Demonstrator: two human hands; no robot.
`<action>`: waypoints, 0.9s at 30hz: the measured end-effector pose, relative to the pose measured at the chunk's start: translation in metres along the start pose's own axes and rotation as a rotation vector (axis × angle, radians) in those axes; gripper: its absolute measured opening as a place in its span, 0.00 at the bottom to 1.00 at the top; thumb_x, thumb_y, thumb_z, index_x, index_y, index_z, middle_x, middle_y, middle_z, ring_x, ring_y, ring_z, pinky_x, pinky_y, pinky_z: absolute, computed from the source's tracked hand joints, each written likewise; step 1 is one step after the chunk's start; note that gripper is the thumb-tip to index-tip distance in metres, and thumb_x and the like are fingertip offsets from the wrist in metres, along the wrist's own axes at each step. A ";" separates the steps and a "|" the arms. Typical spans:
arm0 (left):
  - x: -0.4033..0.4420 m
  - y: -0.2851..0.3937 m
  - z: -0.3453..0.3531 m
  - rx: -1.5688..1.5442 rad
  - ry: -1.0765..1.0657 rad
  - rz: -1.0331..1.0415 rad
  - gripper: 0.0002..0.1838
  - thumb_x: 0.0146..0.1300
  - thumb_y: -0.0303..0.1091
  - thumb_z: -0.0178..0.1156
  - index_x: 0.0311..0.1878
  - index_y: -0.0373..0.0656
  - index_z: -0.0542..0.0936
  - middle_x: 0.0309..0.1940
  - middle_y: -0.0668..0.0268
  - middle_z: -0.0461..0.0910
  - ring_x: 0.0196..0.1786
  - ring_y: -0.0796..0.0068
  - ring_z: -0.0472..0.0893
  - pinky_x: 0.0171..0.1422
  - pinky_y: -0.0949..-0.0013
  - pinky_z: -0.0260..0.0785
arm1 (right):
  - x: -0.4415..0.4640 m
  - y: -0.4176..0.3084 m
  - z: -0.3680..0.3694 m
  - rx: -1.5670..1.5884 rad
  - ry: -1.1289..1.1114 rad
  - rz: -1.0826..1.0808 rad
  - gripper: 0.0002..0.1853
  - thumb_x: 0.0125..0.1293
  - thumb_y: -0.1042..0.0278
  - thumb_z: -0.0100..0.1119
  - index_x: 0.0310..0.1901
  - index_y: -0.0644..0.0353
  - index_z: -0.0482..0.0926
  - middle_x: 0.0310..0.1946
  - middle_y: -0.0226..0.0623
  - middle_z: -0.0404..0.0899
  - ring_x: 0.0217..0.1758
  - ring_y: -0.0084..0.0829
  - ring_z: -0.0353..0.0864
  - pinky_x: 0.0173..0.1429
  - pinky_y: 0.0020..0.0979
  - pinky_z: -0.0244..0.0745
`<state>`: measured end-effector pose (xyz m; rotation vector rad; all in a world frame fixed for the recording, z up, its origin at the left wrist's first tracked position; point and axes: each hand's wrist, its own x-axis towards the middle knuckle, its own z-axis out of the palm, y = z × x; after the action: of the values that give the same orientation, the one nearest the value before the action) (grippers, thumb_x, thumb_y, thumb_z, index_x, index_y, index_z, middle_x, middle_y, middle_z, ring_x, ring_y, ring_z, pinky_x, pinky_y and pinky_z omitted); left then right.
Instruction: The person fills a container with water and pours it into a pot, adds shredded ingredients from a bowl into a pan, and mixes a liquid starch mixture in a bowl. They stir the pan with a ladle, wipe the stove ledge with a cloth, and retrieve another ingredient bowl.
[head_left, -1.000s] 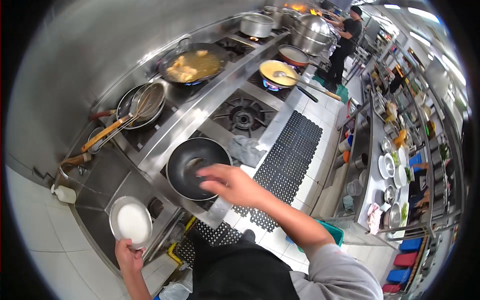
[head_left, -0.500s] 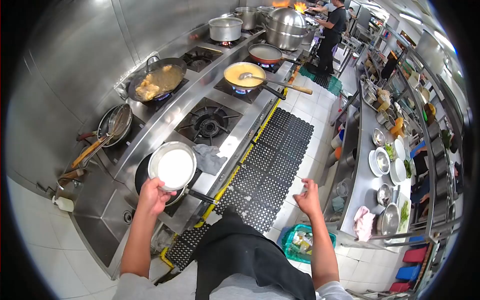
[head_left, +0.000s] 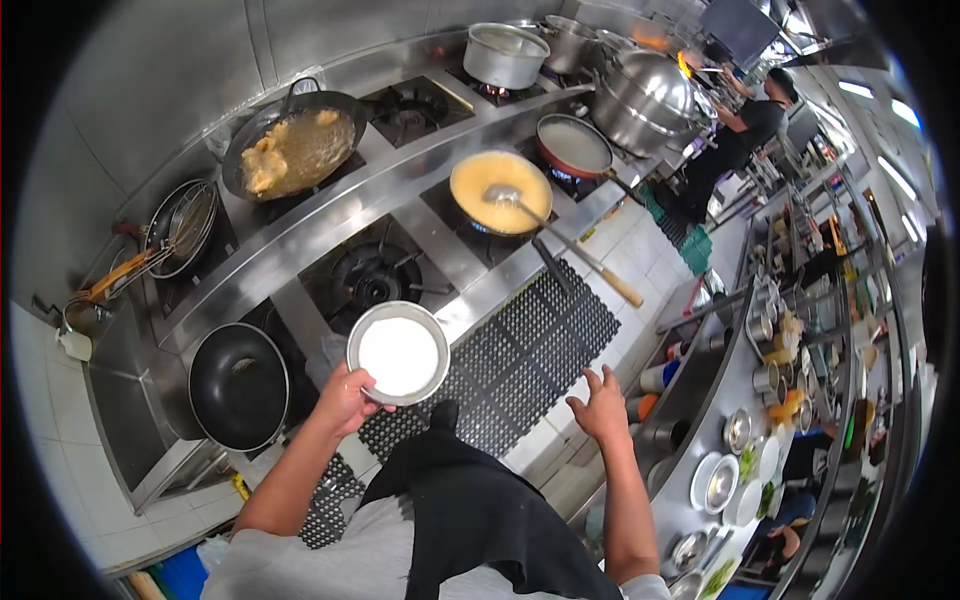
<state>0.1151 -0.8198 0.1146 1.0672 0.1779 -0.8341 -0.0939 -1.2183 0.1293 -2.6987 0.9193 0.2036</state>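
Observation:
My left hand (head_left: 350, 398) grips the rim of a round metal bowl (head_left: 440, 372) that holds a white liquid or powder; I cannot tell which. The bowl is level, in front of the stove's edge. Nothing is in my right hand (head_left: 602, 408), which hovers over the floor with its fingers apart. Further along the stove, a pan of yellow liquid (head_left: 470, 180) sits over a lit burner, with a ladle (head_left: 590, 260) resting in it and its wooden handle sticking out. To the left of the bowl lies a black frying pan (head_left: 235, 400).
A wok (head_left: 340, 150) with food frying in oil stands at the back. Beyond are a red pan (head_left: 575, 145), a grey pot (head_left: 507, 57) and a large steamer (head_left: 650, 100). A person (head_left: 745, 130) works farther off. Bowls (head_left: 720, 480) line the right counter; a rubber mat (head_left: 490, 390) covers the floor.
My left hand has carried the bowl rightward, away from above the black frying pan, which now shows fully. My view has turned and moved nearer the pan of yellow liquid. My right hand stays free.

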 end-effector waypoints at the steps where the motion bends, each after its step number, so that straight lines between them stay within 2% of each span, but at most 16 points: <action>1: 0.012 -0.004 0.011 -0.026 0.009 0.010 0.31 0.58 0.24 0.51 0.68 0.39 0.67 0.44 0.50 0.84 0.27 0.58 0.87 0.17 0.73 0.67 | 0.023 0.005 -0.009 0.017 0.084 -0.083 0.36 0.59 0.58 0.75 0.70 0.54 0.75 0.77 0.62 0.60 0.78 0.59 0.64 0.77 0.55 0.64; 4: 0.039 -0.008 0.049 -0.062 0.023 0.063 0.31 0.58 0.24 0.51 0.69 0.40 0.66 0.44 0.50 0.84 0.28 0.58 0.87 0.16 0.74 0.66 | 0.083 0.004 -0.049 0.038 0.253 -0.219 0.34 0.58 0.60 0.75 0.67 0.59 0.77 0.72 0.60 0.67 0.74 0.58 0.68 0.75 0.54 0.64; 5: 0.042 -0.002 0.063 -0.041 0.053 0.023 0.32 0.59 0.24 0.51 0.70 0.42 0.66 0.45 0.51 0.84 0.28 0.59 0.86 0.17 0.74 0.66 | 0.101 0.002 -0.060 0.009 0.312 -0.259 0.32 0.59 0.61 0.74 0.65 0.61 0.78 0.69 0.59 0.70 0.72 0.56 0.69 0.75 0.53 0.64; 8: 0.056 0.003 0.105 -0.102 0.082 0.070 0.33 0.59 0.23 0.51 0.71 0.45 0.66 0.47 0.51 0.84 0.28 0.60 0.86 0.17 0.74 0.67 | 0.171 0.012 -0.075 -0.057 0.336 -0.369 0.30 0.59 0.61 0.73 0.63 0.62 0.79 0.68 0.58 0.72 0.72 0.55 0.70 0.75 0.53 0.64; 9: 0.062 0.001 0.115 -0.106 0.075 0.090 0.34 0.59 0.23 0.51 0.72 0.47 0.64 0.48 0.52 0.84 0.27 0.60 0.86 0.17 0.75 0.66 | 0.194 0.015 -0.074 -0.152 0.339 -0.381 0.30 0.60 0.62 0.72 0.65 0.60 0.78 0.64 0.54 0.76 0.69 0.52 0.74 0.70 0.49 0.72; 12: 0.081 -0.010 0.138 -0.119 0.090 0.130 0.34 0.59 0.21 0.49 0.72 0.45 0.61 0.50 0.49 0.81 0.28 0.59 0.85 0.23 0.69 0.76 | 0.254 0.015 -0.073 -0.191 0.069 -0.348 0.31 0.59 0.61 0.74 0.64 0.61 0.77 0.62 0.52 0.78 0.65 0.52 0.78 0.63 0.49 0.77; 13: 0.082 -0.011 0.155 -0.138 0.151 0.157 0.34 0.59 0.21 0.49 0.72 0.45 0.61 0.50 0.49 0.81 0.28 0.59 0.85 0.21 0.70 0.74 | 0.268 0.020 -0.067 -0.215 0.089 -0.420 0.29 0.60 0.63 0.71 0.62 0.62 0.77 0.51 0.53 0.84 0.55 0.52 0.85 0.55 0.50 0.82; 16: 0.090 -0.020 0.203 -0.172 0.305 0.234 0.33 0.59 0.22 0.50 0.71 0.43 0.63 0.47 0.49 0.82 0.27 0.59 0.85 0.19 0.73 0.69 | 0.322 0.043 -0.035 -0.198 -0.127 -0.507 0.27 0.61 0.66 0.68 0.62 0.64 0.76 0.39 0.54 0.86 0.45 0.54 0.88 0.52 0.52 0.82; 17: 0.094 -0.028 0.203 -0.161 0.336 0.241 0.32 0.59 0.23 0.51 0.70 0.43 0.65 0.45 0.50 0.83 0.26 0.60 0.85 0.18 0.74 0.68 | 0.321 0.050 -0.041 -0.097 -0.098 -0.556 0.26 0.63 0.68 0.64 0.62 0.65 0.75 0.35 0.58 0.86 0.42 0.57 0.87 0.50 0.55 0.82; 20: 0.098 -0.045 0.225 -0.153 0.439 0.283 0.30 0.59 0.24 0.52 0.68 0.39 0.67 0.41 0.50 0.84 0.24 0.61 0.85 0.17 0.75 0.65 | 0.328 0.068 -0.062 0.107 -0.203 -0.599 0.22 0.65 0.66 0.62 0.58 0.67 0.75 0.39 0.62 0.86 0.45 0.61 0.87 0.54 0.56 0.81; 24: 0.091 -0.047 0.260 -0.230 0.514 0.275 0.32 0.59 0.23 0.50 0.70 0.37 0.63 0.40 0.50 0.84 0.25 0.61 0.85 0.17 0.77 0.62 | 0.337 0.079 -0.091 0.253 -0.198 -0.606 0.25 0.66 0.65 0.63 0.63 0.67 0.75 0.40 0.64 0.85 0.46 0.63 0.85 0.54 0.57 0.80; 27: 0.090 -0.050 0.286 -0.249 0.619 0.353 0.30 0.59 0.24 0.50 0.68 0.35 0.65 0.39 0.50 0.84 0.25 0.62 0.85 0.17 0.77 0.62 | 0.363 0.074 -0.097 0.247 -0.149 -0.609 0.28 0.66 0.66 0.63 0.66 0.66 0.73 0.41 0.65 0.85 0.46 0.64 0.85 0.53 0.58 0.80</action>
<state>0.0709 -1.1138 0.1766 1.0525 0.5806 -0.1395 0.1498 -1.5131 0.1244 -2.5468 0.0521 0.1446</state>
